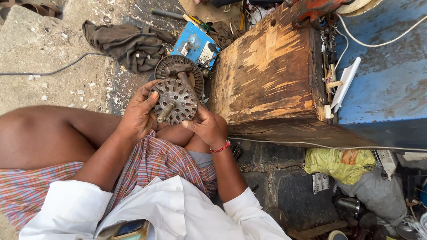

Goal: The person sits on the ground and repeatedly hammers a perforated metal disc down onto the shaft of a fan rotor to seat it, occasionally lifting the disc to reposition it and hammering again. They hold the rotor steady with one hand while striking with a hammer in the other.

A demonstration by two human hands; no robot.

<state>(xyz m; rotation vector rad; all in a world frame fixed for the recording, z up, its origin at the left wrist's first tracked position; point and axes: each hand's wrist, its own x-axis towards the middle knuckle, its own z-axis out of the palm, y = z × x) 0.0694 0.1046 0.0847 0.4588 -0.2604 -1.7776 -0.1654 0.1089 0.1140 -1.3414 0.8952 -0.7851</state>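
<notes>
A seated person grips a round, perforated metal motor cover (175, 100) with both hands, holding it above the knees. The left hand (138, 116) is curled around the disc's left rim, thumb laid across its face and fingers closed behind the edge. The right hand (207, 126), a red thread band (221, 147) at the wrist, closes on the lower right rim, thumb pressed toward the centre. A short steel shaft (165, 112) juts from the middle of the cover, pointing back toward the person.

Just beyond the held piece — and partly hidden by it — a second ribbed motor housing (180, 71) lies on the ground, touching or nearly touching a blue box-shaped device (195, 44) fitted with knobs. A crumpled dark cloth (129, 42) lies to the left of these on the dusty concrete, near a black cable (53, 66).

To the right stands a worn wooden block (267, 75), its top scuffed pale, beside a blue painted surface (387, 80) crossed by a white cord (378, 42). A yellow sack (340, 163) lies lower right among clutter. The person wears a white shirt (173, 209) and a checked wrap (164, 162).
</notes>
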